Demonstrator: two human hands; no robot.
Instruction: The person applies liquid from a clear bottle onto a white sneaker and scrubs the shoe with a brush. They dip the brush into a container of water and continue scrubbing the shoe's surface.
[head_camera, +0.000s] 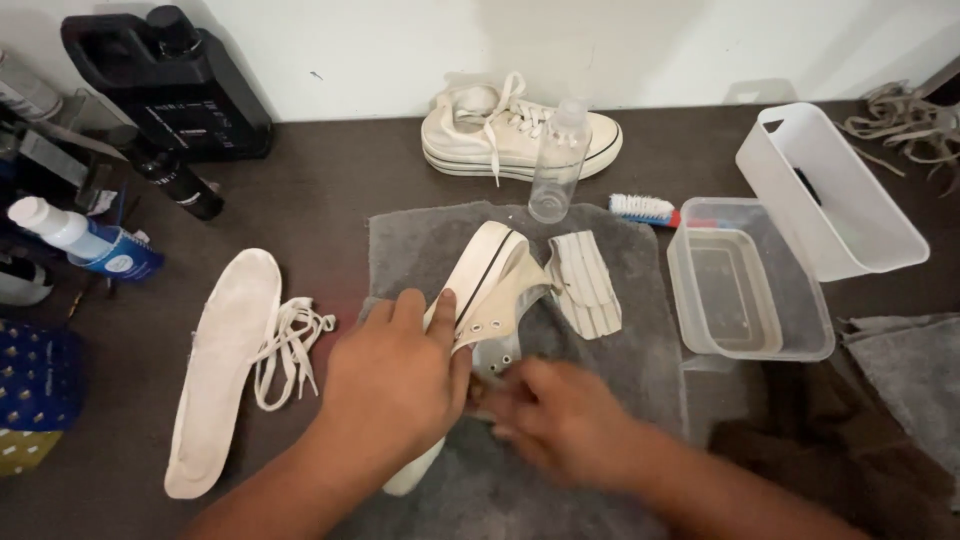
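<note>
From the head camera, two hands are working over one cream canvas shoe (487, 275) that is lying on its side on a grey towel (410, 245) in the middle of the dark table (320, 175). The left hand (392, 378) is lying over the shoe's heel end, fingers curled around it and the thumb pressing against the eyelet edge. The right hand (560, 420) is blurred, reaching in at the shoe's opening just beside the left; whether its fingers are pinching anything I cannot tell.

Counting the rest: one striped tongue piece (585, 283) is resting on the towel just right of the shoe. One second shoe (515, 135), laced, is standing upright at the back by the wall, with one clear plastic bottle (558, 160) in front of it. One insole (222, 365) is lying left of the towel, and one bundle of white laces (290, 345) is touching its right edge. One brush (648, 210) with white bristles is sitting between the towel and one clear tub (795, 340). One white bin (880, 240) is standing behind that tub. One black jug (165, 85) is sitting in the far left corner.
</note>
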